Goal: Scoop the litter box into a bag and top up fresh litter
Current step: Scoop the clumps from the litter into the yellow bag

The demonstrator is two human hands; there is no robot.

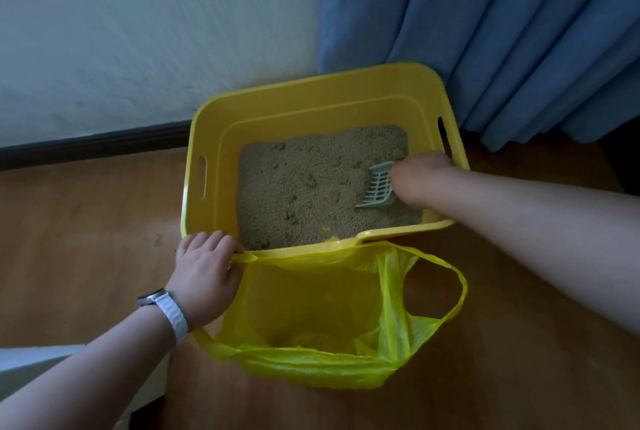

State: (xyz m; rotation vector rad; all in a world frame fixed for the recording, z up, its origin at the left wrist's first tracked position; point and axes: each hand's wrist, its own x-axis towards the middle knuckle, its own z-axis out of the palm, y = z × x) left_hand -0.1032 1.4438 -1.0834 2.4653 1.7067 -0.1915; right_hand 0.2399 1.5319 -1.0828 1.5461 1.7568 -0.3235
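A yellow litter box (pixel 311 104) stands on the floor against the wall, holding brownish litter (pixel 304 187) with small clumps. My right hand (pixel 419 180) reaches inside at the right and grips a pale slotted scoop (pixel 379 185), whose blade rests on the litter. A yellow plastic bag (pixel 311 312) lies open on the floor right in front of the box. My left hand (pixel 207 274) grips one bag handle against the box's near left corner. The other handle loops free at the right.
A blue curtain (pixel 502 31) hangs behind and right of the box. A white wall (pixel 138 31) with a dark skirting board runs behind. Brown wooden floor (pixel 86 239) surrounds the box. A white furniture edge (pixel 41 364) shows at bottom left.
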